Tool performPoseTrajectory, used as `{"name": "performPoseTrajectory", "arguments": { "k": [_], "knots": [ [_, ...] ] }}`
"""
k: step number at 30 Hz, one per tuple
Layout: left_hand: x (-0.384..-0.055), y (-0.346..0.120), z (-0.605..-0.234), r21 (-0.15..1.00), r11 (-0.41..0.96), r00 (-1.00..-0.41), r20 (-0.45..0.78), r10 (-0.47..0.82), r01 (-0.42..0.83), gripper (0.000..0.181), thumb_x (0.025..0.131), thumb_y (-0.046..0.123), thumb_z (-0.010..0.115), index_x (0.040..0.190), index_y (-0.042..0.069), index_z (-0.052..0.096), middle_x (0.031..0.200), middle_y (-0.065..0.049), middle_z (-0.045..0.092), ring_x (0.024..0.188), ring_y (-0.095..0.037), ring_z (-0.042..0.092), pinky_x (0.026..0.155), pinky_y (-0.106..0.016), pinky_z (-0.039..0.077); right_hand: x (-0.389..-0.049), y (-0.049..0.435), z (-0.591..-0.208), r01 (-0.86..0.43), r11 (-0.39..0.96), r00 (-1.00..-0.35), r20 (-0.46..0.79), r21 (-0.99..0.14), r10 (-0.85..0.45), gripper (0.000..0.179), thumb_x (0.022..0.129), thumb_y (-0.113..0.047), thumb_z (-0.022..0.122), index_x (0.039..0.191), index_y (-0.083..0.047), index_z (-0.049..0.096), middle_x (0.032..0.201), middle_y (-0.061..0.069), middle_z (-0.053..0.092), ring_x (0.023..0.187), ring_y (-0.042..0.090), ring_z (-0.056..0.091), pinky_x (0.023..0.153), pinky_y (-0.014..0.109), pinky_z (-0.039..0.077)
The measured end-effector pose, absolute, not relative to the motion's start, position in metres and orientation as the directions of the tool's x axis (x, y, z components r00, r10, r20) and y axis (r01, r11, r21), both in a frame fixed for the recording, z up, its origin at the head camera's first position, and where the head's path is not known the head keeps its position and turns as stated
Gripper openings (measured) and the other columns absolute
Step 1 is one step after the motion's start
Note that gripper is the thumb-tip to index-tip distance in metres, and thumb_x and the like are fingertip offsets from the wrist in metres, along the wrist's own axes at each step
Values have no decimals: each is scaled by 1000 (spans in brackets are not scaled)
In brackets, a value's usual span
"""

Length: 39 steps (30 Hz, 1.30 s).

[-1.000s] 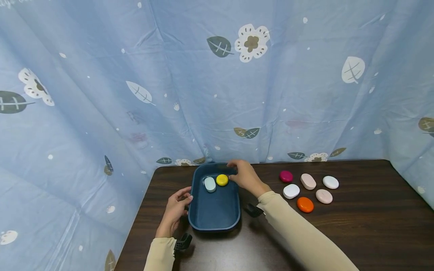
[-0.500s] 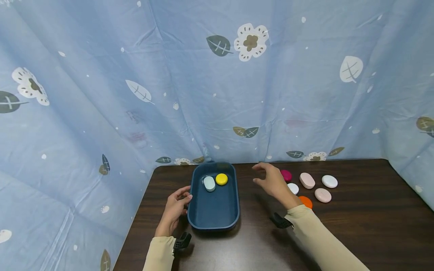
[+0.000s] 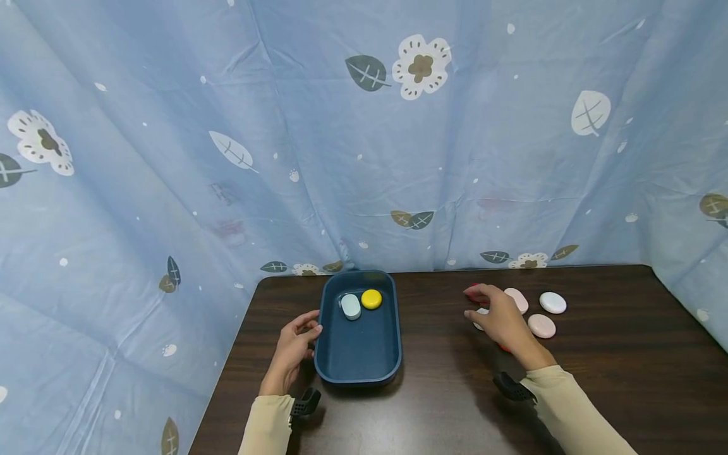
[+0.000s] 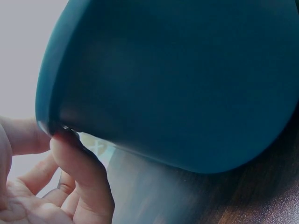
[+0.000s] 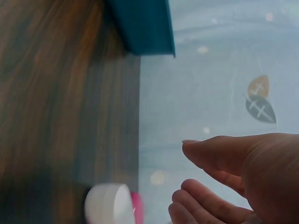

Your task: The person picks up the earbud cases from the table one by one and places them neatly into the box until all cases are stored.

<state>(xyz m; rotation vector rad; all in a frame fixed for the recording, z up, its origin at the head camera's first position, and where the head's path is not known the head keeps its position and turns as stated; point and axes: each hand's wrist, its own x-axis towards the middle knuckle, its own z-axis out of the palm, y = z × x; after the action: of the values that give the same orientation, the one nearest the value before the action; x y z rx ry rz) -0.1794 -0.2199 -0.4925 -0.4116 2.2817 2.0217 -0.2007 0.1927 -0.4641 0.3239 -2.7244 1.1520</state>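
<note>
A dark blue tray (image 3: 358,354) stands on the table with a pale mint oval piece (image 3: 351,306) and a round yellow piece (image 3: 371,299) inside; both look like bars of soap. My left hand (image 3: 292,354) holds the tray's left rim, thumb and finger pinching it in the left wrist view. My right hand (image 3: 503,319) hovers over the loose pieces at the right, thumb and fingers apart with nothing between them. Below it, a white piece (image 5: 106,204) and a magenta piece (image 5: 137,206) show in the right wrist view. An orange piece is mostly hidden by this hand.
A pale pink oval (image 3: 516,299), a white piece (image 3: 553,303) and another pale pink piece (image 3: 542,326) lie beyond my right hand. Bare dark wooden table (image 3: 435,360) stretches between tray and pieces. A blue patterned curtain (image 3: 318,158) hangs along the table's back edge.
My right hand has moved from the tray's right rim, rightward across the table, to above the loose pieces. The left hand has stayed at the tray, whose contents look the same.
</note>
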Motion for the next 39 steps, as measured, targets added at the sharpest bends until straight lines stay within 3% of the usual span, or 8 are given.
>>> {"name": "performPoseTrajectory", "arguments": {
  "k": [12, 30, 39],
  "knots": [
    [-179, -222, -493, 967, 106, -966, -215, -147, -231, 41, 106, 7, 60, 146, -2, 58, 108, -7, 57, 82, -19, 52, 57, -28, 48, -192, 222, -478, -212, 764, -971, 221, -609, -93, 47, 82, 1, 85, 124, 10, 68, 118, 30, 69, 104, 49, 66, 88, 64, 53],
    [-178, -221, -494, 966, 111, -964, -216, -155, -235, 38, 106, 5, 60, 143, 1, 62, 109, -10, 57, 84, -21, 55, 60, -29, 50, -195, 226, -498, -206, 793, -974, 195, -574, -112, 62, 79, -1, 87, 131, 17, 59, 127, 37, 63, 121, 55, 60, 99, 67, 48],
    [-178, -221, -493, 968, 112, -967, -207, -146, -224, 39, 107, 7, 59, 145, -2, 59, 108, -9, 57, 85, -20, 56, 58, -28, 50, -203, 223, -502, -207, 798, -976, 180, -566, -125, 63, 78, -2, 90, 130, 16, 60, 125, 37, 62, 118, 53, 61, 98, 64, 50]
  ]
}}
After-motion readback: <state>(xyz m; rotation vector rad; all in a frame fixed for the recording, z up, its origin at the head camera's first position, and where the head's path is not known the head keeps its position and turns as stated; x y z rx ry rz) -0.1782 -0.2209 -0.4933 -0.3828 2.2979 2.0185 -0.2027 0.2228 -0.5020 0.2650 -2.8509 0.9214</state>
